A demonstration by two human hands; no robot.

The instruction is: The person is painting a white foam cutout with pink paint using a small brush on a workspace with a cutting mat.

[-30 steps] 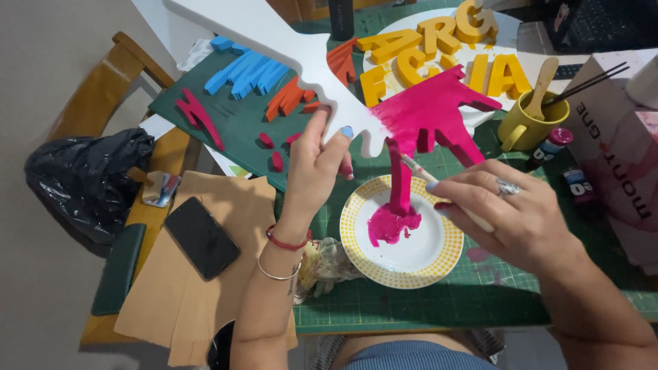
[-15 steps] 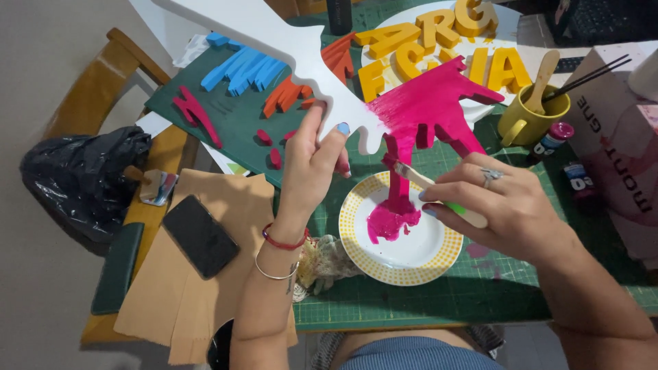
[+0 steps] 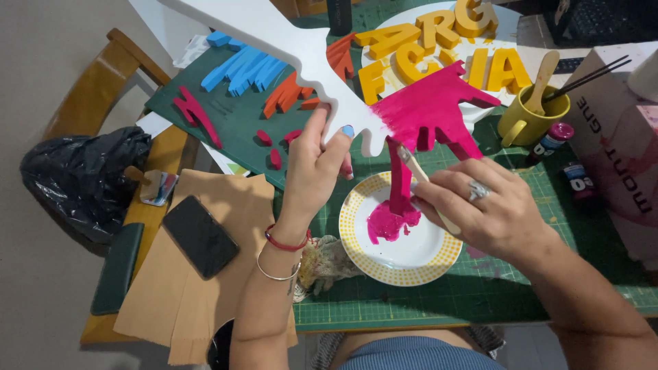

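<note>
— What is the left hand (image 3: 312, 171) doing?

— It grips the large white cut-out board with drip-shaped edges (image 3: 274, 34), fingers and thumb clamped on its lower edge, holding it tilted up over the green cutting mat (image 3: 548, 274).

— And the right hand (image 3: 483, 209)?

— It is closed around a thin paintbrush with a pale handle (image 3: 421, 181), the bristle end pressed against a long drip of the board's pink-painted part (image 3: 428, 109). There is a ring on one finger.

— Where does that pink drip sit?

— It hangs down into the white plate with a yellow dotted rim (image 3: 401, 233), right above a puddle of pink paint (image 3: 387, 223) in the plate.

— What lies around?

— Yellow foam letters (image 3: 439, 48) rest on a white sheet behind the board. A yellow mug holding a wooden stick (image 3: 531, 113) stands to the right, with small paint bottles (image 3: 552, 137) just beside it. Blue, orange and red cut pieces (image 3: 240, 68) lie on a dark green board at left. A black phone (image 3: 200, 236) lies on brown cardboard (image 3: 171, 294), and a crumpled paint-stained rag (image 3: 327, 264) touches the plate's left rim.
</note>
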